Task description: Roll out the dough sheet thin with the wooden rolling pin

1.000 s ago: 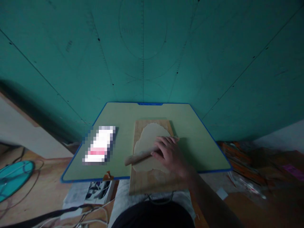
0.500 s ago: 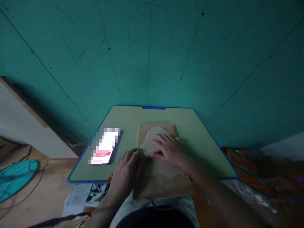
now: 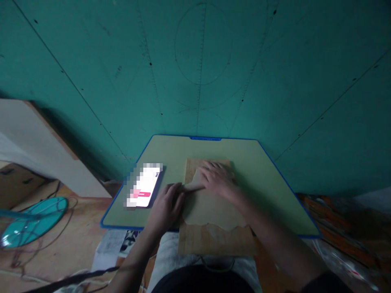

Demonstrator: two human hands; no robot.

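Head view: two hands, one rolling pin, one sheet of dough, one board, one phone. The left hand (image 3: 166, 207) rests palm-down with loose, unclenched fingers over the left end of the wooden rolling pin (image 3: 192, 186) (only a short tapered stretch shows between the hands). The right hand (image 3: 218, 179) lies flat and spread over the pin's right part, grip not closed. The dough (image 3: 210, 209), a thin, pale, smooth sheet with a ragged near edge, lies on the rectangular wooden board (image 3: 214, 242). At 9 o'clock from the board a phone (image 3: 145, 186) lies on the matte green, blue-edged worktop (image 3: 265, 183).
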